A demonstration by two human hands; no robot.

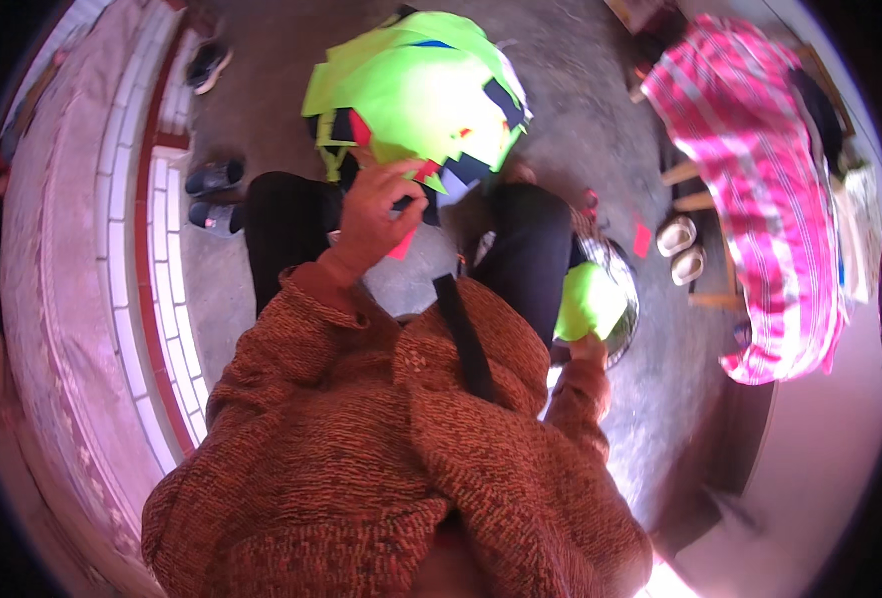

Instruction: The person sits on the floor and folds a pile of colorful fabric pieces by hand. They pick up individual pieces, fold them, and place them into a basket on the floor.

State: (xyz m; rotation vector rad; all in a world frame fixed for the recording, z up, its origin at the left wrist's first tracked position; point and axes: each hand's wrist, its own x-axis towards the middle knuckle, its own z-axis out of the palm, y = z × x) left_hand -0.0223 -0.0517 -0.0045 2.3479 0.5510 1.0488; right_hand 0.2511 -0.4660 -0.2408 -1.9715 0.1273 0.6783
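A heap of neon yellow-green cloth pieces [411,85], mixed with dark, red and blue scraps, lies in front of my knees. My left hand [376,211] is at its near edge with thumb and fingers pinched together. Something dark shows between those fingertips, too small to name. Low on the right, beside my right thigh, my right hand [588,349] grips a neon yellow-green cloth piece [588,302] by its near edge. This piece hangs over a round basket [622,264], hiding much of it. Across my lap lies a black strip [465,339].
Dark shoes [214,177] rest on the floor at the left, by a white-tiled step [112,239]. Pale clogs [682,249] and a red scrap [642,239] are on the right. Pink checked cloth [750,189] covers wooden furniture there.
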